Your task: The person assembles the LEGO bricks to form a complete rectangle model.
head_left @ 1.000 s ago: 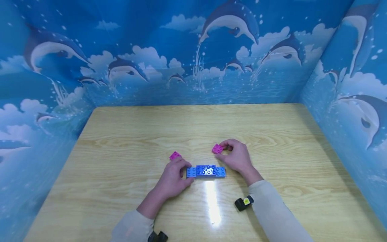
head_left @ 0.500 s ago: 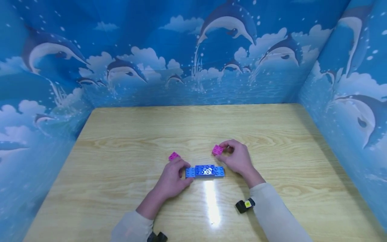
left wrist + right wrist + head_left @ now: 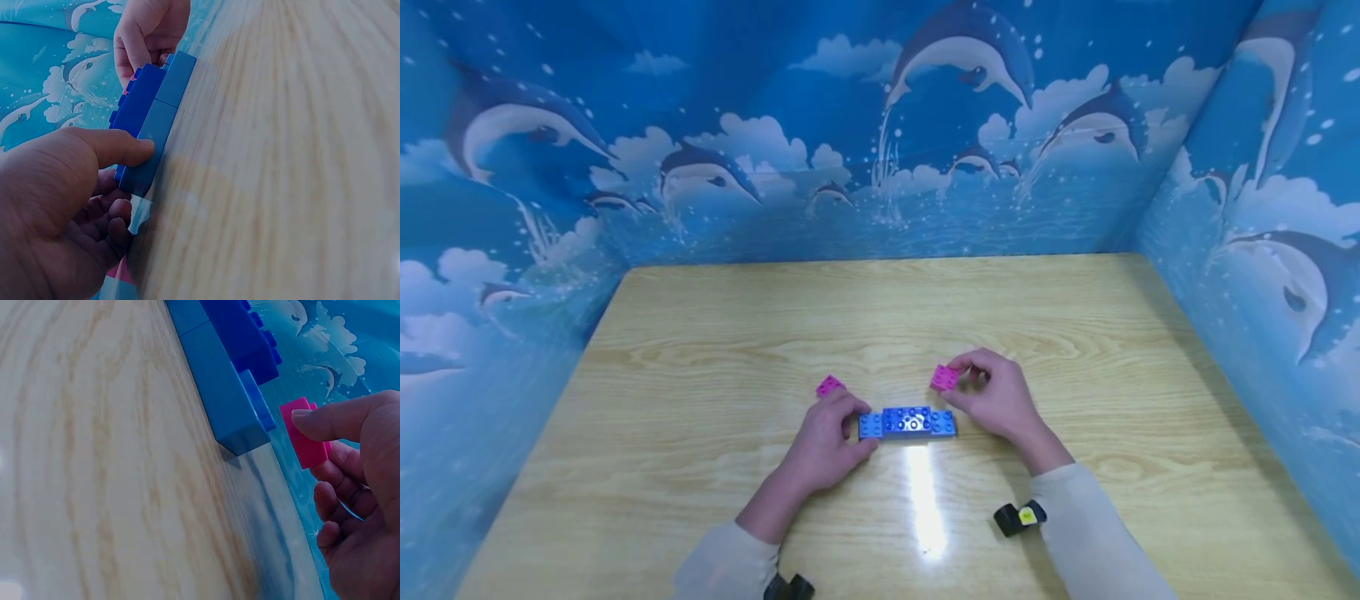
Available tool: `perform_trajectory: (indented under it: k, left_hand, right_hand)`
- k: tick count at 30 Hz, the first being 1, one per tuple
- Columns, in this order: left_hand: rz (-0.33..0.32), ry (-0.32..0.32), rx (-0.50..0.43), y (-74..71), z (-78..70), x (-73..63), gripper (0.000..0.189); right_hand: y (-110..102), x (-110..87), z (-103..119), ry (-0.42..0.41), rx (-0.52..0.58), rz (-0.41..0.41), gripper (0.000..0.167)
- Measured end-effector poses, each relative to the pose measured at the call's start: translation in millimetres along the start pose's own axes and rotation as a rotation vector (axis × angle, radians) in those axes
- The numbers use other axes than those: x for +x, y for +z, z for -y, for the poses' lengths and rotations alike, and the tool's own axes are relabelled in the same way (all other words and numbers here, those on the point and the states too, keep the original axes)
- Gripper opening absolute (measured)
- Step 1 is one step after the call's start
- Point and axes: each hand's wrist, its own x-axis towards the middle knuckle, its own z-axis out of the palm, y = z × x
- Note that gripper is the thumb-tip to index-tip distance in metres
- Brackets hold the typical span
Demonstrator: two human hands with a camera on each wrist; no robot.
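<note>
Person at wooden table [image 3: 737, 325], both hands busy near the middle, about midway between left and right table edges. Blue brick row lay parallel to the far edge: left light blue brick [image 3: 870, 426] and right light blue brick [image 3: 942, 423] end to end, dark blue brick [image 3: 906, 422] on top across the joint, studs up, light blue studs showing at both ends. Left hand [image 3: 823, 446] pinched the left light blue brick, the row's end toward the left table edge, thumb on its near side, fingers round toward the far side. Right hand [image 3: 996, 396] pinched a pink brick [image 3: 943, 377] between thumb and fingertips, beyond the row's right end, on the far-edge side; right wrist view showed it apart from the blue bricks, other fingers curled below. Could not tell if it touched the table. Second pink brick [image 3: 829, 386] sat just past the left hand's fingers, partly hidden, toward the far left corner; contact with them unclear. Light sleeves [image 3: 1093, 533] on both arms, black camera [image 3: 1018, 518] at each wrist. Strip of glare on the table nearer than the row. Blue dolphin backdrop [image 3: 820, 108] rose behind the far edge and along both sides
</note>
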Motion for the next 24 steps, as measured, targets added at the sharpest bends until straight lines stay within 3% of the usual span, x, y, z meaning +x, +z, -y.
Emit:
perform_trajectory:
  k: [14,24]
  left_hand:
    - [0.001,0.009,-0.001,-0.4,-0.7,-0.2,0.038]
    - [0.006,-0.001,-0.005,-0.6,-1.0,-1.4,0.039]
  right_hand:
    - [-8.4,-15.3,5.1,-0.106,0.060,0.063,0.037]
    - [-10.5,-20.6,4.0,-0.181,0.035,0.128,0.038]
